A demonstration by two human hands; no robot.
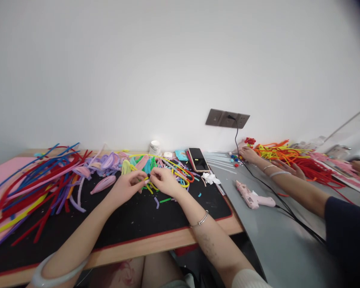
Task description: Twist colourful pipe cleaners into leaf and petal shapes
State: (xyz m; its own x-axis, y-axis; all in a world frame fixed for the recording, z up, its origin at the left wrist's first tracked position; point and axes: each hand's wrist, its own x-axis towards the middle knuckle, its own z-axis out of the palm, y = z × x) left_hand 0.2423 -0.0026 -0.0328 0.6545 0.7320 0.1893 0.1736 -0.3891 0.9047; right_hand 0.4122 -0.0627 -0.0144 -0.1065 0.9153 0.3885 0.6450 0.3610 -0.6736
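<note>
Over the black mat (pixel 123 232), my two hands meet with their fingertips close together. My left hand (pixel 127 186) is closed in a pinch, and a bit of yellow shows at its fingertips. Facing it, my right hand (pixel 165 183) pinches too, beside a small dark spot between the hands. What they hold is too small to name. Behind and around them lie bundles of fuzzy pipe cleaners (pixel 126 167) in yellow, green, teal and pink. A pink looped petal shape (pixel 103 184) rests left of my left hand. Short cut pieces, one green (pixel 165 200) and one purple (pixel 157 203), lie in front.
Long red and blue pipe cleaners (pixel 45 172) cover the left side. A white cup (pixel 155 147), a phone (pixel 198 160) and crumpled white tissue (pixel 211 178) stand or lie behind. On the grey table, a pink glue gun (pixel 253 196) trails a cord; another person's hand (pixel 249 155) reaches in.
</note>
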